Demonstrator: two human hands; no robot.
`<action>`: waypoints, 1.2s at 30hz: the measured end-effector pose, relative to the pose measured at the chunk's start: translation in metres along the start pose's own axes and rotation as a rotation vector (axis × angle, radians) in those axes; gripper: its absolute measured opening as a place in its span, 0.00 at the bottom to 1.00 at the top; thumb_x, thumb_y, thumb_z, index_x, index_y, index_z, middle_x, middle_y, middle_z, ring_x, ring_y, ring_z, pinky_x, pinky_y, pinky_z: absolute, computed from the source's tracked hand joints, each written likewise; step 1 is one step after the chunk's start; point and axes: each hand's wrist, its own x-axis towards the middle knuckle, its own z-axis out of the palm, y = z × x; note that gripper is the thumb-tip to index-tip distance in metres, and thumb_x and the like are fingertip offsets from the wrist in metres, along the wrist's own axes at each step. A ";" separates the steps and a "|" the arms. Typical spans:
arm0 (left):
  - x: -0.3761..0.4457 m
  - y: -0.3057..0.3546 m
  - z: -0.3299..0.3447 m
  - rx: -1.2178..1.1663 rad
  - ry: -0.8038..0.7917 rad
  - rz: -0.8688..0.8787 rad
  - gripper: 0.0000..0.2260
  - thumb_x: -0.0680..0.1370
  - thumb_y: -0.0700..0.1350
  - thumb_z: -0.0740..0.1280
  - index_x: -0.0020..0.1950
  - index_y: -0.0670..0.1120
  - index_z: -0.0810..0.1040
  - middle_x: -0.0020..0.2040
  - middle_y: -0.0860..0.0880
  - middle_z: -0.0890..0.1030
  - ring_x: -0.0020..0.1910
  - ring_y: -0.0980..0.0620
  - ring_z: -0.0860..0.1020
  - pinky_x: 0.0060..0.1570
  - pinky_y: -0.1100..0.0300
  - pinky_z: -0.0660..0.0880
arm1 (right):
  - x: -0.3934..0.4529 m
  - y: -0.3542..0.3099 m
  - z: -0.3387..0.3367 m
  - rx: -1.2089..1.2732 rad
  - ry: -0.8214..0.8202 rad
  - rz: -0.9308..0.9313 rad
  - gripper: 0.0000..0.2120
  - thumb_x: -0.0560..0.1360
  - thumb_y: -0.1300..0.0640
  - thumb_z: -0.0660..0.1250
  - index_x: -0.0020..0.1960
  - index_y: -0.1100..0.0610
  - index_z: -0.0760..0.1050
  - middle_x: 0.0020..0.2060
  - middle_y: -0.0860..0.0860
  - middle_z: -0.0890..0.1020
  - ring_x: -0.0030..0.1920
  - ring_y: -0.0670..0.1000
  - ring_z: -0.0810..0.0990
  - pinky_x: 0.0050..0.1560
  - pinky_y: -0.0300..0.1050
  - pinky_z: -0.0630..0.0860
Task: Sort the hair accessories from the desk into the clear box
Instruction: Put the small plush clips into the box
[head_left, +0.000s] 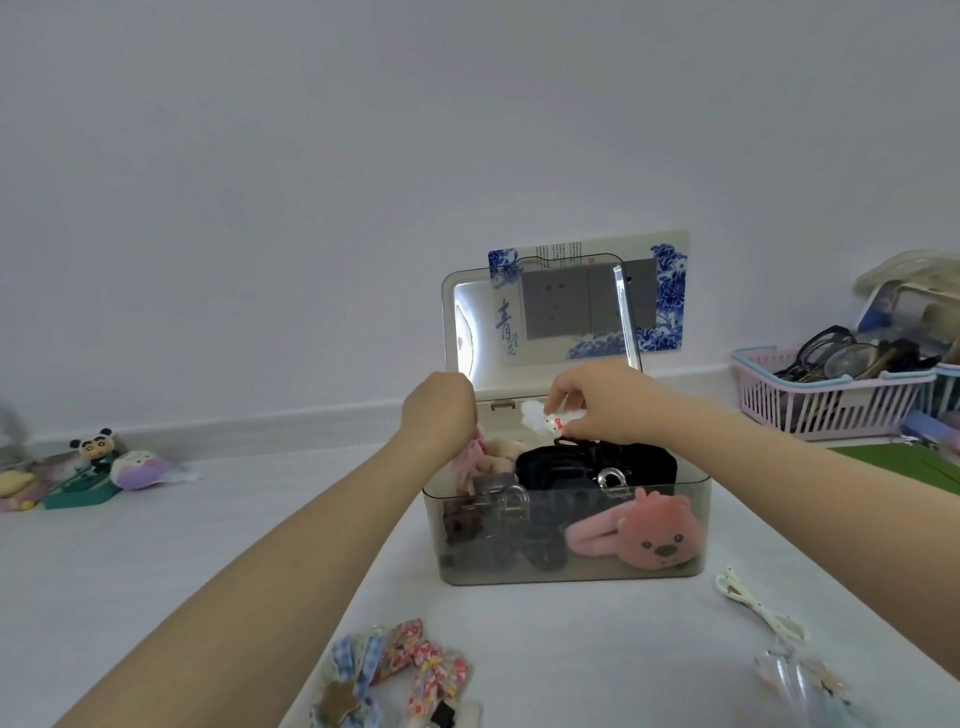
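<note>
Fabric bows (400, 670) with flower and check patterns lie nearest, on the white desk (156, 561) close to the bottom edge. To the right, a white cord-like hair piece (753, 605) and some pale, blurred clips (800, 680) lie on the desk too.

Behind them stands the clear box (566, 535) with its lid (540, 317) upright and open. Inside it I can see a pink plush clip (644, 535) with an animal face against the front wall, dark claw clips (592, 467), and some pale plush pieces at the left.

Both hands are above the box. The right hand (608, 400) pinches a small white fluffy hair clip (545, 418) with a red bow between the thumb and fingers; the clip hangs just over the dark clips, under the fingertips. The left hand (441, 410) has curled fingers reaching down into the left back part of the box, near a pink fabric piece (470, 452); whether it grips something, I cannot tell.

At the far right, a pink basket (826, 400) holds glasses. At the far left, small plush toys (119, 462) sit beside the wall.
</note>
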 end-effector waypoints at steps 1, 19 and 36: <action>0.000 0.001 0.003 0.030 -0.018 0.019 0.06 0.71 0.39 0.71 0.47 0.43 0.83 0.47 0.45 0.82 0.45 0.47 0.81 0.38 0.59 0.73 | 0.002 0.000 0.001 -0.001 -0.004 0.009 0.12 0.71 0.56 0.70 0.54 0.51 0.79 0.52 0.48 0.81 0.53 0.47 0.78 0.54 0.41 0.75; -0.024 0.017 -0.005 -0.059 -0.123 0.215 0.16 0.76 0.39 0.58 0.56 0.49 0.81 0.56 0.50 0.82 0.60 0.49 0.75 0.64 0.54 0.64 | 0.028 -0.002 0.038 -0.169 -0.186 0.017 0.16 0.75 0.61 0.63 0.63 0.55 0.77 0.58 0.53 0.81 0.57 0.54 0.79 0.49 0.41 0.70; -0.139 -0.008 -0.059 -0.402 -0.029 0.200 0.13 0.77 0.43 0.60 0.54 0.51 0.83 0.53 0.52 0.82 0.51 0.54 0.79 0.51 0.62 0.73 | -0.082 -0.076 -0.012 0.115 0.102 -0.086 0.15 0.75 0.55 0.66 0.60 0.47 0.77 0.46 0.43 0.80 0.45 0.41 0.76 0.47 0.28 0.71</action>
